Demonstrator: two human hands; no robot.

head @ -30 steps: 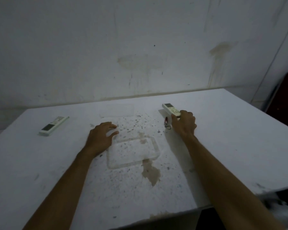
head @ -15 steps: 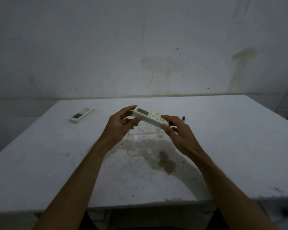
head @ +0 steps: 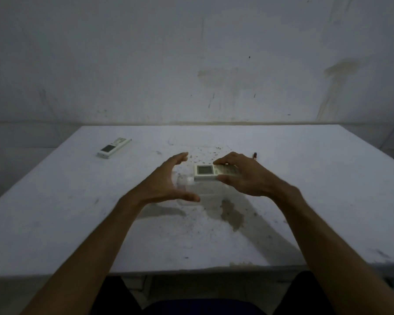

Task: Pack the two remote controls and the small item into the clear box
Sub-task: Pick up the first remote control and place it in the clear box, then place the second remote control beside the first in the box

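My right hand grips a white remote control by its button end, holding it level over the middle of the table with its screen end pointing left. My left hand is open just left of that remote, fingers spread and not touching it. The clear box lies under the hands and is barely visible. A second white remote control rests on the table at the far left. The small dark item lies on the table just beyond my right hand.
The white table has a brown stain and dark specks near its middle. Its near edge runs across the lower part of the view. A stained wall stands right behind the far edge.
My right hand picked the remote up off the table and brought it over the clear box. The left hand held its other end half a second ago and has since let go.
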